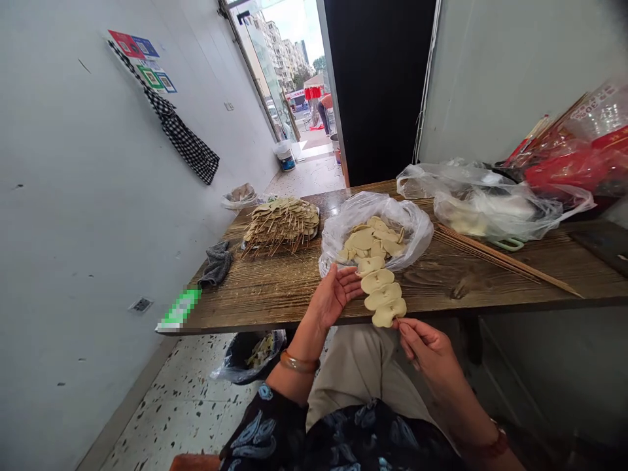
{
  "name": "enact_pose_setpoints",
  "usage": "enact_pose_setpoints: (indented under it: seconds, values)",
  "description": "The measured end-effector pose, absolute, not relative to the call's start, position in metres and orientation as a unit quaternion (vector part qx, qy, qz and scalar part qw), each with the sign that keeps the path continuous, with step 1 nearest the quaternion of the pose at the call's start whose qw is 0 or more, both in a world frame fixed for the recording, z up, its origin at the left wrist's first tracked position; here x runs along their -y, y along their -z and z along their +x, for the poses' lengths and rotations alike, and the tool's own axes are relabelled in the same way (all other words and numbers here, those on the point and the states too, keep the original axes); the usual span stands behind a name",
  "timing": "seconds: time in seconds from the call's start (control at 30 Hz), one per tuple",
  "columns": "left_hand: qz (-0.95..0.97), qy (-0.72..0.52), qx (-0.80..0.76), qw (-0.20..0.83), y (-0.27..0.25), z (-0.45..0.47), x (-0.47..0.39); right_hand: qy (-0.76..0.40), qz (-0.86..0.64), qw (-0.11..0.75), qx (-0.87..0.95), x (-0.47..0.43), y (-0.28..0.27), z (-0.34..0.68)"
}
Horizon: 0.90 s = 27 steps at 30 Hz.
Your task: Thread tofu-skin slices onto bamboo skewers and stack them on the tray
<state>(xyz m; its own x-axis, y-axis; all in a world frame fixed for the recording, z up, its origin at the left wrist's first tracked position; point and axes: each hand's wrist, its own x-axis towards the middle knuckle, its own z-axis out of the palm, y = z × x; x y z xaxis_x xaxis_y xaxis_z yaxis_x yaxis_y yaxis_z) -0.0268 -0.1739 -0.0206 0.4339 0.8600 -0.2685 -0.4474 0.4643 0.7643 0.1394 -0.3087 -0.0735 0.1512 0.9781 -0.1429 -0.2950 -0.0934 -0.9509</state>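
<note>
Between my hands is a wooden skewer threaded with several thin, pale yellow oval slices [383, 297] that look like potato. My right hand [429, 347] pinches the skewer's lower end, just below the last slice. My left hand [336, 294] is open, palm up, its fingers stretched out beside the upper slices; whether the fingertips touch them I cannot tell. Just beyond lies a clear plastic bag [417, 229], spread open around a heap of loose slices [375, 239]. To its left is a pile of finished slice skewers [282, 226], sticks pointing toward me.
Bare skewers [505, 258] lie in a bundle on the wooden table [275, 301], right side. Behind them are a filled plastic bag [495, 199] and red packaging [569, 167]. A grey cloth [216, 261] sits at the left edge. A lined bin [250, 356] stands below.
</note>
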Motion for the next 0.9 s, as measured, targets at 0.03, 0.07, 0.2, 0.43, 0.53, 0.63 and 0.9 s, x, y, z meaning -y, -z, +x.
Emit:
enact_pose_setpoints:
  seconds: [0.03,0.07,0.2,0.43,0.53,0.63,0.9]
  values:
    - [0.299,-0.415,-0.33,0.793,0.023,-0.026,0.175,-0.55,-0.492,0.574,0.354,0.309,0.071,0.139]
    - [0.29,-0.413,-0.324,0.8,0.025,-0.024,0.176,-0.551,-0.491,0.57,0.362,0.31,0.068,0.138]
    - [0.269,-0.392,-0.272,0.837,0.024,-0.018,0.184,-0.557,-0.481,0.554,0.389,0.312,0.058,0.132]
    - [0.299,-0.42,-0.234,0.824,0.005,-0.015,0.192,-0.518,-0.524,0.556,0.385,0.31,0.064,0.129]
    - [0.312,-0.423,-0.243,0.815,0.005,-0.015,0.194,-0.5,-0.535,0.555,0.396,0.309,0.067,0.128]
    - [0.345,-0.44,-0.246,0.792,0.007,-0.014,0.196,-0.494,-0.536,0.549,0.408,0.309,0.07,0.127]
    - [0.368,-0.475,-0.317,0.734,0.004,-0.016,0.196,-0.484,-0.55,0.5,0.462,0.316,0.078,0.126]
